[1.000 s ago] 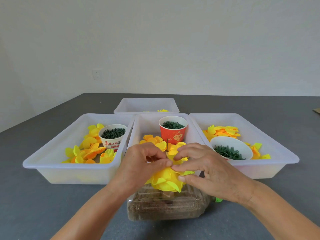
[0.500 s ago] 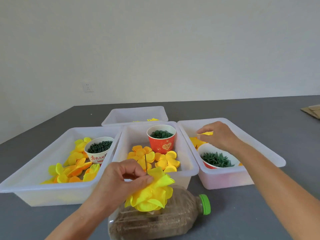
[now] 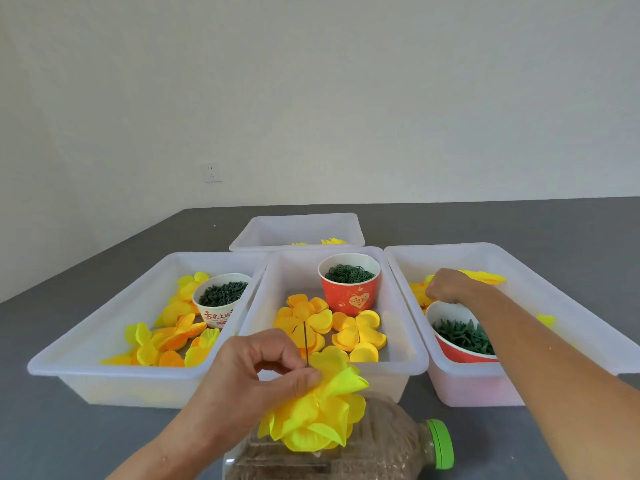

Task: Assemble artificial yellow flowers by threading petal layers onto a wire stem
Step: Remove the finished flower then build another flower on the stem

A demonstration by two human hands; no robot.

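Crinkly yellow flower [image 3: 317, 415] on thin wire stem [image 3: 306, 344], pinched by left hand [image 3: 258, 377].

Grey table [image 3: 86, 441], 4 translucent white bins [image 3: 104, 370], plastic bottle [image 3: 398, 445] lying on its side with green cap [image 3: 441, 443]

Right hand [image 3: 450, 287] fingertips are hidden among petals [image 3: 481, 277] in the right bin [image 3: 519, 389]; grip can't be told. Bottle [image 3: 363, 448] base is cut off by the bottom edge. Wire [image 3: 306, 344] lower part is hidden by the flower [image 3: 315, 417]. Cup [image 3: 216, 315] print is unreadable.
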